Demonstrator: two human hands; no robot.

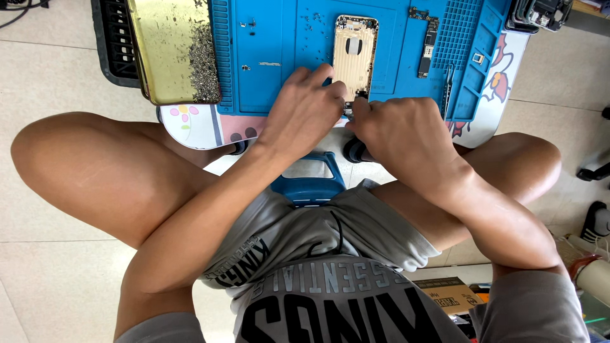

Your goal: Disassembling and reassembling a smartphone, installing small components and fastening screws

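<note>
Phone shell (354, 54), gold metal, flat | both hands pinch its lower edge

Blue mat (279, 57) open left of the phone shell (355, 54), save scattered screws (312, 22). Right of the shell, circuit board (429, 47) and tweezers (448, 89) narrow the passage. Gold tray (168, 47) blocks the mat's left edge. Both hands crowd the shell's near end

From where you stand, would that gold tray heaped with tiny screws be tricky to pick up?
Probably. The tray is shallow and seems to overhang the mat, so it may tip easily. The screws lie loose along one edge; they would likely slide and spill if it tilts. Its shiny surface looks slippery.
</note>
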